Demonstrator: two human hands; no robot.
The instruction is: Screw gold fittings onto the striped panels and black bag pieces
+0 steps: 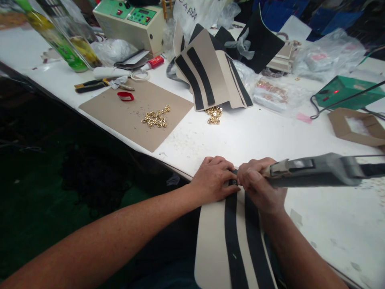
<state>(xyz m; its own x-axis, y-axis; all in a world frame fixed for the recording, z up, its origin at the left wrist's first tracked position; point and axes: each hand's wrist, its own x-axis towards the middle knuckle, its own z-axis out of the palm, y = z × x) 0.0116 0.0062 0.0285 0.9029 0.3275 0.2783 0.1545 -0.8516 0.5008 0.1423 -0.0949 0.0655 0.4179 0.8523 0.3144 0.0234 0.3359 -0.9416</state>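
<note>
A beige panel with two black stripes (210, 241) hangs over the table's near edge towards my lap. My left hand (213, 179) presses its far end, thumb and forefinger spread around a small dark spot on a stripe. My right hand (264, 186) is wrapped round the front of a grey hand tool (319, 170), which lies nearly level and points left, with a cord at its rear. The tool's tip is hidden by the fingers, close to my left fingertips.
Gold chain (155, 119) lies on a brown board (129, 128). Behind are pliers (92, 84), more striped panels (207, 68), a beige machine (135, 26), bottles (73, 60) and plastic bags. A green box (349, 93) and cardboard tray (355, 130) stand at right.
</note>
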